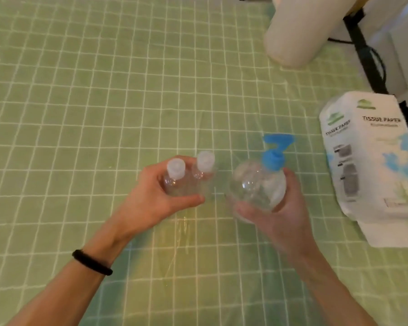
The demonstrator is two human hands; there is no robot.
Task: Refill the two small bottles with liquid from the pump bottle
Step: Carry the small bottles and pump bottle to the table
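Observation:
Two small clear bottles with whitish caps stand side by side on the green checked tablecloth. My left hand (151,196) grips the left small bottle (173,178) with thumb and fingers curled round both; the right small bottle (204,170) sits against it. My right hand (278,215) holds the round clear pump bottle (257,184) from below and the right side. Its blue pump head (275,149) points up and away from me. All caps are on.
A white tissue paper pack (372,165) lies at the right edge of the table. A large white roll (299,31) rests at the back right. A black frame (368,55) runs along the table's right side. The tablecloth (80,102) stretches left and far.

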